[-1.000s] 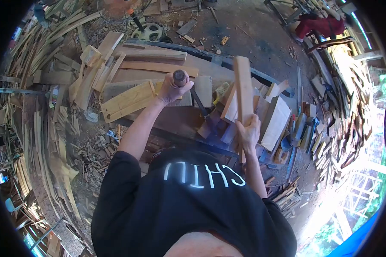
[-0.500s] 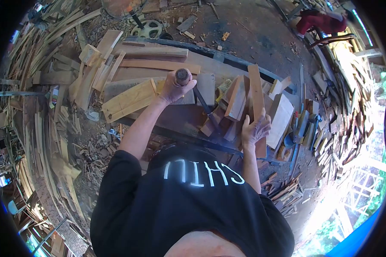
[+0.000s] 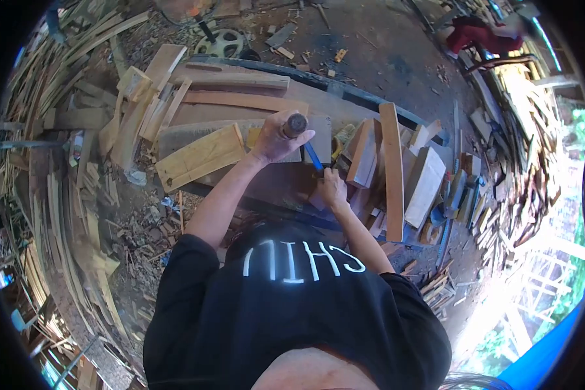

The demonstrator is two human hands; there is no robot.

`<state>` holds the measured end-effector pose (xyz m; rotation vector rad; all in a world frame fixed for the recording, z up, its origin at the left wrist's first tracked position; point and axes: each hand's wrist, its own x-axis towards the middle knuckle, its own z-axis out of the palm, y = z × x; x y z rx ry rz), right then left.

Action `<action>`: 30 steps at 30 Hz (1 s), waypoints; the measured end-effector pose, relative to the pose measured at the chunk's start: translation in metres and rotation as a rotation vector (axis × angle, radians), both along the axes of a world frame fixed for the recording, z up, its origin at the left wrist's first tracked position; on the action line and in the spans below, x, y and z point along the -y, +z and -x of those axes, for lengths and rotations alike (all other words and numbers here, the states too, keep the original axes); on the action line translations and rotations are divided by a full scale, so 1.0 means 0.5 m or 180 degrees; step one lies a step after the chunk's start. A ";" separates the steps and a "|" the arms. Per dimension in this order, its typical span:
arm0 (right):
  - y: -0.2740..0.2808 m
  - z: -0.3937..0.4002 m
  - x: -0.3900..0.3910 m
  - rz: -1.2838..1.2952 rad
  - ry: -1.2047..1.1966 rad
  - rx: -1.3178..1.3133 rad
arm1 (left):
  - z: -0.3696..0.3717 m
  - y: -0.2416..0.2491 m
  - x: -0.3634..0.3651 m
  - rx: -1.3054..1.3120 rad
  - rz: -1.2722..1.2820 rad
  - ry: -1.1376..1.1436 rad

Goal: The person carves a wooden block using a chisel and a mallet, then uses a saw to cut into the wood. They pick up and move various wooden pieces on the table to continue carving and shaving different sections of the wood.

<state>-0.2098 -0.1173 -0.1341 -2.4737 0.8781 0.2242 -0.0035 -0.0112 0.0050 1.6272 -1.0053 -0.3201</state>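
My left hand (image 3: 276,138) is wrapped around the round handle (image 3: 295,125) of a long, narrow-bladed tool, its butt end pointing up at me. The tool's blade (image 3: 313,156) slants down to the right and catches a blue sheen. At the blade's lower end my right hand (image 3: 332,190) is closed, with its fingers against it; the tip is hidden there. A slightly curved wooden strip (image 3: 392,172) lies to the right of my right hand, untouched. Between the two is a thick wooden block (image 3: 365,153) leaning among other offcuts.
Beneath the wood is a low workbench (image 3: 253,181). A yellowish board (image 3: 201,156) lies left of my left hand, and a pale block (image 3: 426,187) stands at the right. Scrap wood (image 3: 153,244) litters the floor. Another person in red (image 3: 481,36) is at the upper right.
My right hand has let go of the wooden strip and moved left to the tool's blade. The strip now lies on the pile. My left hand has shifted slightly right with the tool.
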 end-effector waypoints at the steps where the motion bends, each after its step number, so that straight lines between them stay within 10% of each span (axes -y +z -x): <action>1: 0.017 0.007 -0.001 -0.0040 -0.0079 0.0127 | -0.002 -0.002 0.001 -0.0054 0.0011 -0.0017; 13: 0.128 -0.082 0.057 0.0062 -0.0752 -0.0263 | 0.001 0.012 -0.003 -0.0155 -0.0241 -0.0003; 19: 0.474 -0.198 0.020 0.0317 -0.0391 0.2241 | -0.001 -0.005 -0.001 0.0141 0.0280 0.0148; 23: 0.602 -0.337 -0.156 0.0436 0.1618 0.3063 | -0.005 0.041 -0.018 -0.0021 -0.0072 -0.0026; 28: 0.328 -0.482 -0.379 0.0157 0.3481 0.1023 | 0.007 -0.020 -0.005 -0.0016 0.0201 0.0292; 30: 0.201 -0.502 -0.410 0.1336 0.4048 0.0553 | 0.003 0.005 -0.025 -0.0014 0.0162 0.0222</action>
